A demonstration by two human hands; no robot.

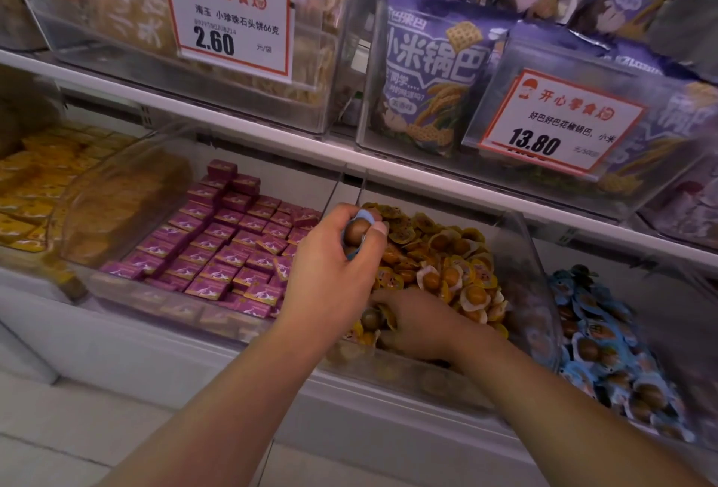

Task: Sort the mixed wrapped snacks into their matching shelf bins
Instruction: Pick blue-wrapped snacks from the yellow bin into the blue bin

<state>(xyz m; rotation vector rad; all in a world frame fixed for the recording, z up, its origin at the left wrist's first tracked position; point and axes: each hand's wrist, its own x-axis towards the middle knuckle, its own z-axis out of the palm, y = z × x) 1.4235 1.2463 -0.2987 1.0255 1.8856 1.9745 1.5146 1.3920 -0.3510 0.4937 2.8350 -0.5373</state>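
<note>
Blue-wrapped snack [355, 232], brown ball showing through the wrapper, pinched up high in the left hand [334, 273], fingers closed around it, a second blue-edged piece tucked just below in the same grip. Held above the near-left part of the yellow-wrapped snack bin [544, 292], close to the divider.

Down low, right hand [412, 325] buried in the front of that same bin, fingers curled into the pile of yellow-wrapped snacks [447, 265], a brown ball [371, 317] resting against the fingertips; cannot tell whether anything is actually gripped there.

Off to the right, next bin along, heaped with blue-wrapped snacks [606, 339] matching the one held up. To the left of the yellow pile, purple boxes [229, 245] laid in rows in their own clear bin. Further left, yellow packets [35, 191], partly behind a curved clear bin front.

Shelf above: purple puffed-rice bags [431, 70] standing in a clear bin, price tag reading 13.80 [559, 121] clipped on the front. Left of that, another clear bin of pale, blurred packets with a price tag reading 2.60 [229, 16]. White shelf edge [233, 113] running between the two levels.
</note>
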